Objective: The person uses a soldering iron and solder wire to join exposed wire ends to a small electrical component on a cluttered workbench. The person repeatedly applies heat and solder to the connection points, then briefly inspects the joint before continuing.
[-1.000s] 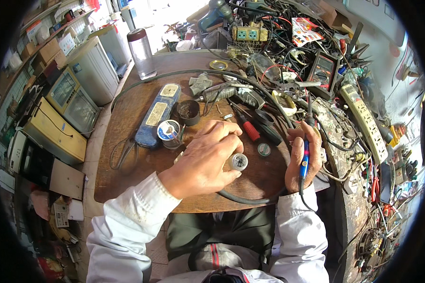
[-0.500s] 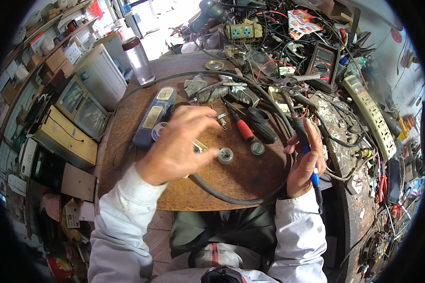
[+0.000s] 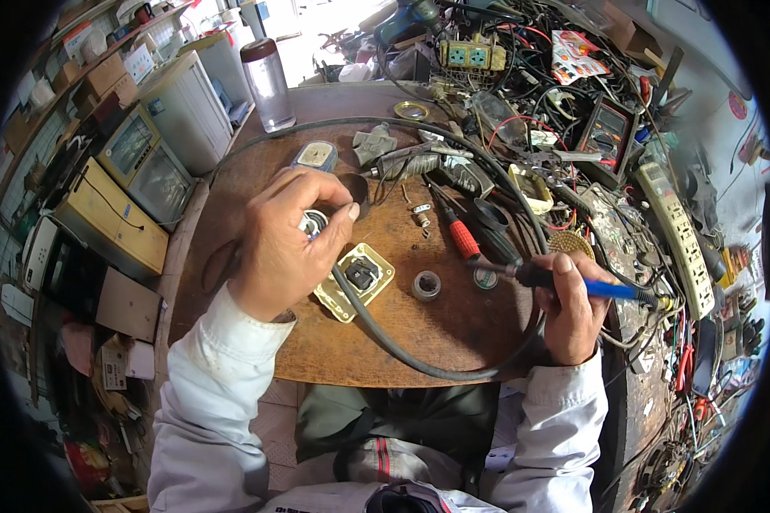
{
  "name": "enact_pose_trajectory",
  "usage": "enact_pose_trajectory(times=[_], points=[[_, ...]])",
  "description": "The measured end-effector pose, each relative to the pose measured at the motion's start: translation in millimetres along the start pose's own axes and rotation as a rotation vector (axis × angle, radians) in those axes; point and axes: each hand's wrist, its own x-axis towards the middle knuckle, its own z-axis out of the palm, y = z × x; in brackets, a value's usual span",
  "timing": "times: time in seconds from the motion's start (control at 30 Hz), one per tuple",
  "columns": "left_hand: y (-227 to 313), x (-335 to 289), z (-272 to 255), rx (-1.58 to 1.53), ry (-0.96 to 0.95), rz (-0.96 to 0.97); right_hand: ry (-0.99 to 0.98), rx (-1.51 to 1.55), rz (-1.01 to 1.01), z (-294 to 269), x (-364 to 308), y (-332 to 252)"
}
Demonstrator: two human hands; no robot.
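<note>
In my right hand (image 3: 571, 312) is a soldering iron (image 3: 612, 289) with a blue and black handle. Its metal end points left, over a small round green disc (image 3: 485, 278). My left hand (image 3: 287, 244) hovers at the table's left side, thumb and fingertips pinched together; what is between them, if anything, is too small to tell. A small wire spool (image 3: 314, 223) shows behind its thumb, partly hidden. Below its fingers lies a cream square socket plate (image 3: 377, 282) with a black centre. Right of the plate stands a small round pot (image 3: 426, 285) with dark contents.
A thick black cable (image 3: 393, 349) loops around the wooden table (image 3: 316, 355). Inside the loop lie a red-handled screwdriver (image 3: 464, 239) and a small metal fitting (image 3: 422, 214). A bottle (image 3: 268, 90) stands far left. Right are a multimeter (image 3: 605, 132), power strip (image 3: 678, 239) and tangled wires.
My right hand has tipped the soldering iron from upright to nearly level, its end now pointing left. My left hand has closed into a pinch and uncovered the socket plate. The view has shifted slightly.
</note>
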Motion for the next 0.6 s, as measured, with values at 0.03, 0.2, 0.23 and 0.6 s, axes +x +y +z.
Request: enact_pose_trajectory(times=[0.03,0.2,0.23,0.6], points=[[-2,0,0,0.005,0.001,-0.009,-0.063,-0.033,0.001,1,6,-4],[-13,-2,3,0.042,0.078,-0.047,-0.198,-0.107,-0.078,32,25,-27],[-14,-2,3,0.066,0.055,-0.025,-0.185,-0.092,-0.227,38,28,-15],[-11,-5,6,0.095,-0.023,0.022,-0.313,-0.202,-0.277,32,25,-3]])
